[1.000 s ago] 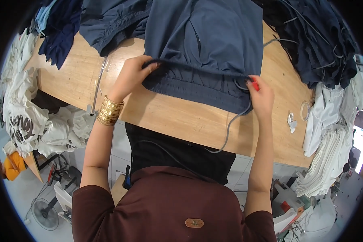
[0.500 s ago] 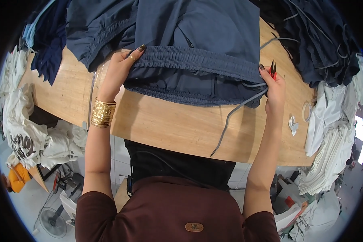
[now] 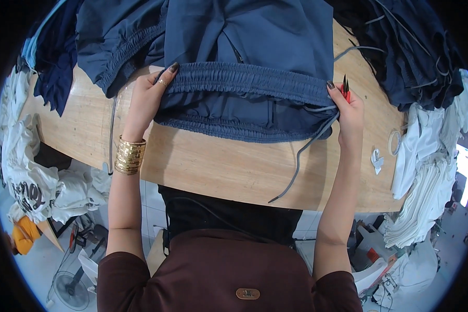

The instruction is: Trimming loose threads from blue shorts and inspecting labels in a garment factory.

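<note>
A pair of blue-grey elastic-waist pants (image 3: 275, 44) lies on the wooden table, its gathered waistband (image 3: 244, 78) toward me and the waist opening parted. My left hand (image 3: 146, 101) pinches the left end of the waistband, thumb on top. At the right end, my right hand (image 3: 351, 117) grips the band and also keeps a pair of red-handled thread snips (image 3: 346, 89) in its palm, dark tips pointing away. A grey drawstring (image 3: 298, 161) comes out by my right hand and trails over the table toward me. The fingers under the fabric are hidden.
Dark garments with grey cords (image 3: 416, 57) are heaped at the far right, navy cloth (image 3: 57, 73) at the far left. White garments hang on the left (image 3: 26, 166) and lie stacked on the right (image 3: 416, 208). A tape roll (image 3: 395, 143) rests near the table's (image 3: 218, 171) right edge.
Both hands have shifted slightly left with the waistband, the left hand a little more and also slightly lower. The drawstring's loose end has moved a little left. Both grips remain closed.
</note>
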Available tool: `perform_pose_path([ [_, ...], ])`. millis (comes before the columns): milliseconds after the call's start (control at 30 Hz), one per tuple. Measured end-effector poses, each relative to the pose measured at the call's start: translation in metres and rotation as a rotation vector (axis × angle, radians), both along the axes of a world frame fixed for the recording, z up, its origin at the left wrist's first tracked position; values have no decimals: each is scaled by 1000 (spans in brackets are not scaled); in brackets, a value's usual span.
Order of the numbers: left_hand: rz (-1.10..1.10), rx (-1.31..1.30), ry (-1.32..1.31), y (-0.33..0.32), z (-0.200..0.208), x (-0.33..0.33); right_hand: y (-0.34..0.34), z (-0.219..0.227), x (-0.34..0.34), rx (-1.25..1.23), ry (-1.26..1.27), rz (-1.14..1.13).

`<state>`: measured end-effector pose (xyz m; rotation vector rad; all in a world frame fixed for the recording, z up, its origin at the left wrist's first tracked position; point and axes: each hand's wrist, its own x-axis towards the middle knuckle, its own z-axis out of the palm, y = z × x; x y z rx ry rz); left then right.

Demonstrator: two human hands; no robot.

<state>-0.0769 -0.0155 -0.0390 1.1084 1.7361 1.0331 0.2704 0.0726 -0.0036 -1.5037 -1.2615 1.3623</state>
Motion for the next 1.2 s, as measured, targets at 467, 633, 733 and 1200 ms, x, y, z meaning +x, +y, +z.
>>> perform_pose_path([
  [467,1,6,0,-21,1,-3,-14,13,-8,8,73,81],
  [633,-265,-160,274,-63,23,-8,-55,3,22,6,-252,468],
  [733,-597,-245,286,-102,39,-11,-100,18,41,-305,-349,693],
  [1200,-305,320,397,37,71,17,22,27,-16,308,-245,238],
])
